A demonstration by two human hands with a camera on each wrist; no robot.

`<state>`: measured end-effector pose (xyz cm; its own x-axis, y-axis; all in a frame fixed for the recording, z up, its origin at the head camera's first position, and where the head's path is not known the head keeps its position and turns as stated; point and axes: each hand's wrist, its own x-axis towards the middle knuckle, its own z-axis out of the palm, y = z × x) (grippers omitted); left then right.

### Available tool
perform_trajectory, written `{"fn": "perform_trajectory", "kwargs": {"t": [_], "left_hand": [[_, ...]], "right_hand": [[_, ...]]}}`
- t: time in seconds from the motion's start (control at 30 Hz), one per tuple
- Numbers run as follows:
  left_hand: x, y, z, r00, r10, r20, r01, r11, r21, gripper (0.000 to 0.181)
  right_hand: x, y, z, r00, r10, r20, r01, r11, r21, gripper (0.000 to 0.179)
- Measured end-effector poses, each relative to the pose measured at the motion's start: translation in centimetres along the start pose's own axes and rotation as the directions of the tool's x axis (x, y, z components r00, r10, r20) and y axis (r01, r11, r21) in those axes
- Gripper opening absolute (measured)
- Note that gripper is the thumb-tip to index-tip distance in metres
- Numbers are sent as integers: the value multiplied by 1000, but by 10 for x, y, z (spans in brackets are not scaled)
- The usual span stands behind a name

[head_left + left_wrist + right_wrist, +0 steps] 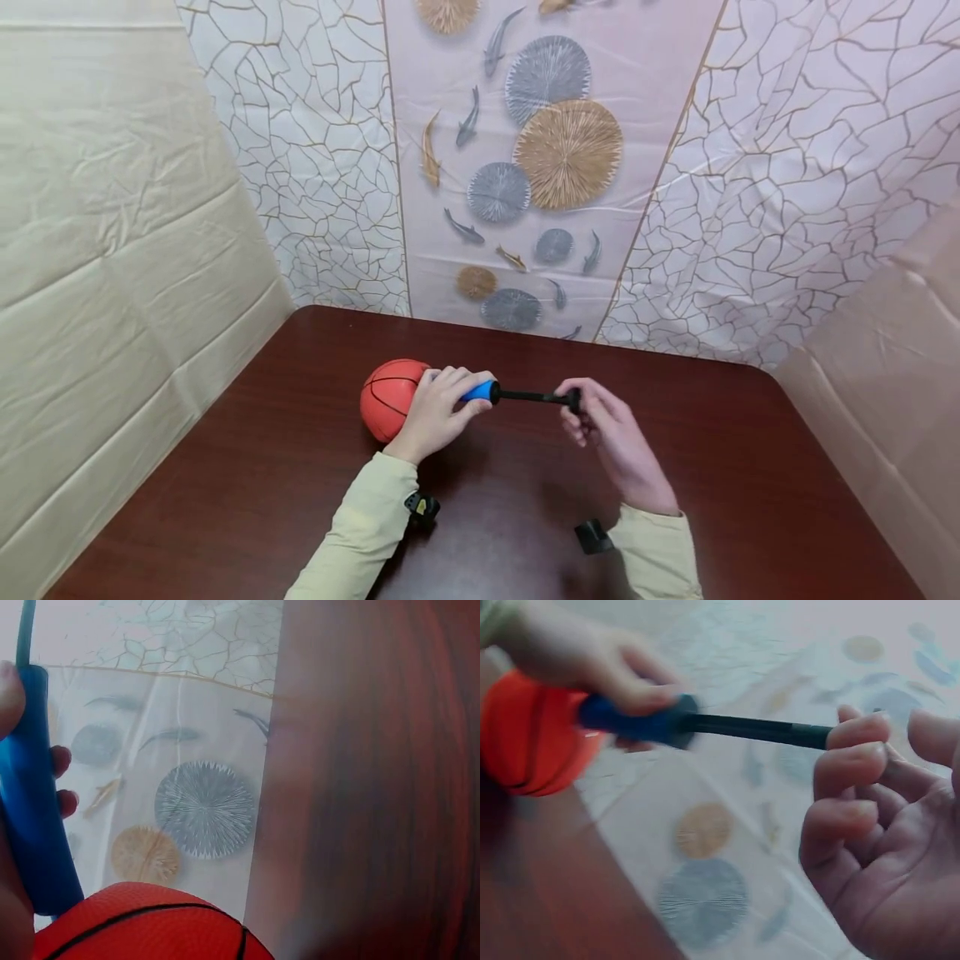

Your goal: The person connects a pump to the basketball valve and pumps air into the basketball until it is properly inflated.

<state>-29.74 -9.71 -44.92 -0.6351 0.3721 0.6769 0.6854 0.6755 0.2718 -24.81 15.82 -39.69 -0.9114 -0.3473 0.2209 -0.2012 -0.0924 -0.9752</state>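
A blue hand pump [480,392] lies level above the table, its black rod [528,397] drawn out to the right. My left hand [442,410] grips the blue barrel, thumb and fingers wrapped round it in the left wrist view. At the barrel's left end is an orange-red basketball [388,398] with black seams, partly behind the left hand. My right hand [611,425] holds the black handle [574,400] at the rod's far end, its fingers curled in the right wrist view [877,847]. The spot where pump and ball meet is hidden in the head view.
The dark red-brown table [495,533] reaches to a back wall hung with a cloth [525,250] of fish and round leaf patterns. Cream padded panels [135,292] rise on the left and right. A black strap device [422,508] sits at the left wrist, another [593,537] at the right.
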Motion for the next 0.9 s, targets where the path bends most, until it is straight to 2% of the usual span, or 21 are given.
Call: {"fn": "perform_trajectory", "kwargs": {"t": [0.1, 0.17, 0.23, 0.33, 0.47, 0.53, 0.63, 0.73, 0.8, 0.9], "left_hand": [[1, 7, 4, 999, -26, -23, 26, 1000, -6, 39], [2, 15, 8, 999, -32, -25, 32, 999, -25, 36], [2, 22, 13, 999, -32, -31, 30, 998, -51, 34], [3, 27, 17, 999, -15, -29, 13, 997, -82, 35], [3, 24, 12, 999, 23, -36, -26, 997, -76, 44], [4, 20, 7, 998, 34, -45, -37, 997, -61, 46], [3, 11, 0, 997, 31, -69, -34, 999, -43, 45], [2, 5, -5, 997, 7, -82, -10, 999, -35, 46], [2, 4, -6, 997, -3, -76, 0, 999, -35, 49], [1, 7, -3, 999, -4, -36, 2, 999, -51, 48]], "right_hand": [[-3, -4, -5, 997, -81, -8, 82, 994, 69, 23], [0, 0, 0, 995, -101, -5, 101, 988, 116, 17], [5, 7, 10, 995, -101, -6, 100, 983, 153, 15], [13, 18, 26, 998, -61, -26, 65, 987, 150, 15], [15, 20, 35, 995, -17, -98, 22, 998, 58, 24], [13, 15, 33, 988, -32, -149, 37, 999, 32, 28], [7, 4, 24, 975, -88, -202, 102, 993, 57, 29], [1, -4, 16, 970, -152, -191, 173, 980, 100, 25], [1, -4, 14, 970, -191, -150, 211, 968, 134, 20], [5, 3, 19, 976, -198, -86, 211, 959, 189, 15]]}}
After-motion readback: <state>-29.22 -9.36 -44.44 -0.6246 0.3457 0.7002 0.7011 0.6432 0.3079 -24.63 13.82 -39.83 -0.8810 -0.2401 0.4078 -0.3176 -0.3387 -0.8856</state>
